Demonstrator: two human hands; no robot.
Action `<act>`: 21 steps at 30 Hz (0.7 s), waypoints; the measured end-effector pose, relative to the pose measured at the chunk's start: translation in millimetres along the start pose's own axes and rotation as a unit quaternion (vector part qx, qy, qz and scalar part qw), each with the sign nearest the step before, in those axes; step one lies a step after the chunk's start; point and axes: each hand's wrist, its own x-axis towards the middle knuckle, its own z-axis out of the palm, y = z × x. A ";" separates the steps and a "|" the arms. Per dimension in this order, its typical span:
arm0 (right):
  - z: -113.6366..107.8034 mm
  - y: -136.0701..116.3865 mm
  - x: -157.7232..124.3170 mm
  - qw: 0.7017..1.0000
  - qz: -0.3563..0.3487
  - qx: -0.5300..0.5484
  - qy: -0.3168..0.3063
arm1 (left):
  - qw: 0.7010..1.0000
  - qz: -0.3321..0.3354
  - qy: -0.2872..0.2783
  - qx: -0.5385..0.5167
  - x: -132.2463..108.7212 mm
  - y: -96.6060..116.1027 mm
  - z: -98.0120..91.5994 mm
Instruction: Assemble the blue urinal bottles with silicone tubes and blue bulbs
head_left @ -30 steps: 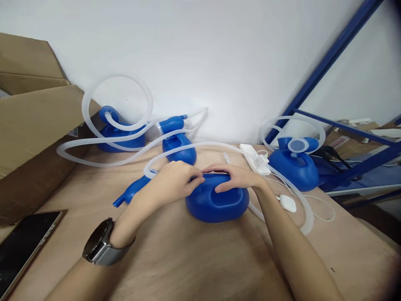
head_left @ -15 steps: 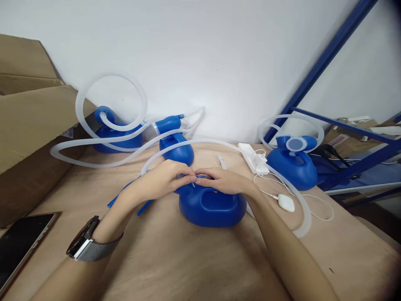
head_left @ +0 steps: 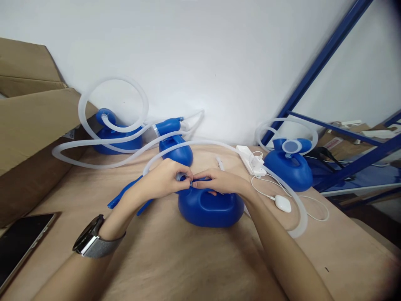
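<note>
A blue plastic bottle (head_left: 210,213) with a built-in handle lies on the table in front of me. Over its neck end, my left hand (head_left: 164,179) pinches thumb against forefinger on a small, thin, pale piece too small to name. My right hand (head_left: 221,181) meets it from the other side, its thumb and forefinger closed at the same spot, with lower fingers near the handle opening. My fingers partly hide the bottle's mouth and a clear ring there. Two blue strips (head_left: 120,196) stick out beyond my left wrist.
More blue bottles with hoses stand at the back left (head_left: 125,144), back middle (head_left: 180,152) and right (head_left: 291,173). A translucent hose (head_left: 200,142) loops across. Also here: a power strip (head_left: 249,159), white charger (head_left: 282,203), phone (head_left: 23,242), cardboard box (head_left: 37,125), and blue rack (head_left: 328,50).
My fingers have shifted slightly at the bottle's neck, and the gap inside my left hand's pinch has widened, showing a clear ring. The whole view has moved a little; the bottle stays in place.
</note>
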 end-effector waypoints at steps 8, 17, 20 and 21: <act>0.8 -1.8 0.1 1.000 0.010 -0.002 0.011 | 1.000 0.021 0.004 0.001 0.5 0.2 1.8; 2.4 2.5 -0.7 0.999 0.015 -0.010 0.037 | 0.995 -0.046 0.083 -0.018 0.7 5.1 6.5; 1.9 0.6 -1.2 0.999 0.003 -0.022 0.042 | 0.982 -0.107 0.125 -0.092 0.4 5.6 10.5; 1.6 -0.5 -1.5 0.999 0.001 -0.026 0.043 | 0.977 -0.120 0.136 -0.111 0.2 6.2 11.7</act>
